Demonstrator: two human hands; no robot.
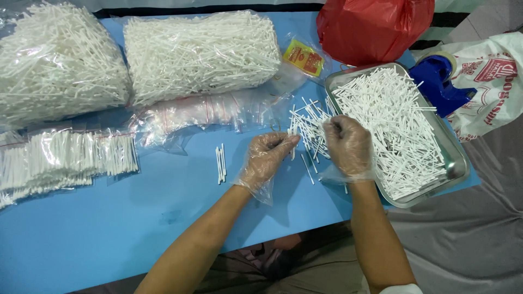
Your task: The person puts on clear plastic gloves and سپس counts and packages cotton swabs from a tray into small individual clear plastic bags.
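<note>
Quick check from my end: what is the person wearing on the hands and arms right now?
Both the left hand and the right hand are covered by loose, clear, thin plastic gloves that crinkle and flare open at the wrists. The forearms are bare below the gloves. A white sleeve edge shows near the right elbow at the bottom of the view. No watch or jewellery is visible.

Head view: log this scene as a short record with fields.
surface: blue table
left hand: in a clear plastic glove, pinching white sticks
right hand: gloved, closed in a fist over a fan of white sticks
tray: metal tray at right, heaped with loose sticks
set aside: small bundle of sticks left of the hands
bags: two big clear bags of sticks at the back, small packed bags at left
other: red plastic bag, blue tape dispenser
</note>
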